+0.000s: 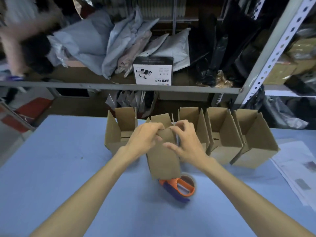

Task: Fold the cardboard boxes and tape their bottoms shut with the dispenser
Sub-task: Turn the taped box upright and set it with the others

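A small brown cardboard box (164,161) stands on the blue table (68,168) in front of me, between both hands. My left hand (145,139) grips its top left edge with fingers curled over a flap. My right hand (186,142) holds the top right edge, thumb against the box's front face. An orange and purple tape dispenser (179,187) with a tape roll lies on the table just below the box, touched by neither hand. Several erected open-top boxes stand in a row behind, such as the left one (119,132) and the right one (253,141).
Printed paper sheets (295,170) lie at the table's right edge. A metal shelf rack (119,86) behind the table carries grey mailer bags, black bags and a white product box (153,70). Another person, blurred, is at the upper left (22,41).
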Action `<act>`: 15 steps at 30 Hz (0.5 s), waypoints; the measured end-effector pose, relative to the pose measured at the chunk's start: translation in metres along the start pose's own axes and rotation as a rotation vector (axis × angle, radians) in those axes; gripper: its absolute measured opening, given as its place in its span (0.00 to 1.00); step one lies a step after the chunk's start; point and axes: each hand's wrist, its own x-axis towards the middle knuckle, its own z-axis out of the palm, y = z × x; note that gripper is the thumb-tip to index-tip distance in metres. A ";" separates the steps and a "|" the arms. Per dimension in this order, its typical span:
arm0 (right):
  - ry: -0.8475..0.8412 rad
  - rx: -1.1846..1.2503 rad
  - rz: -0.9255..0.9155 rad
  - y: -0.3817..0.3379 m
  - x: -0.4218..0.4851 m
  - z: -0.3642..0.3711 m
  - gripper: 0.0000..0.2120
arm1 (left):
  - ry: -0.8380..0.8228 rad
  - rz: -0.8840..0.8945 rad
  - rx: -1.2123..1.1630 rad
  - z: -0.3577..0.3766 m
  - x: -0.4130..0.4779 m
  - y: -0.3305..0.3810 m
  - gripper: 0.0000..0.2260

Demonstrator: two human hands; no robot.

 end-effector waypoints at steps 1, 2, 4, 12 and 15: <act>0.041 0.072 0.022 -0.006 0.002 -0.006 0.20 | -0.019 -0.019 -0.087 -0.009 -0.002 0.003 0.11; 0.050 0.159 0.055 -0.012 0.005 -0.013 0.15 | -0.026 -0.028 -0.159 -0.017 -0.005 0.006 0.12; -0.009 0.336 0.116 -0.022 0.008 -0.028 0.09 | 0.003 -0.016 -0.261 -0.031 -0.011 0.010 0.12; 0.077 0.901 0.420 -0.042 -0.003 -0.057 0.12 | -0.133 0.023 -0.610 -0.062 -0.036 0.003 0.11; 0.069 1.005 0.552 -0.039 -0.016 -0.044 0.12 | -0.176 0.018 -0.693 -0.054 -0.043 0.004 0.12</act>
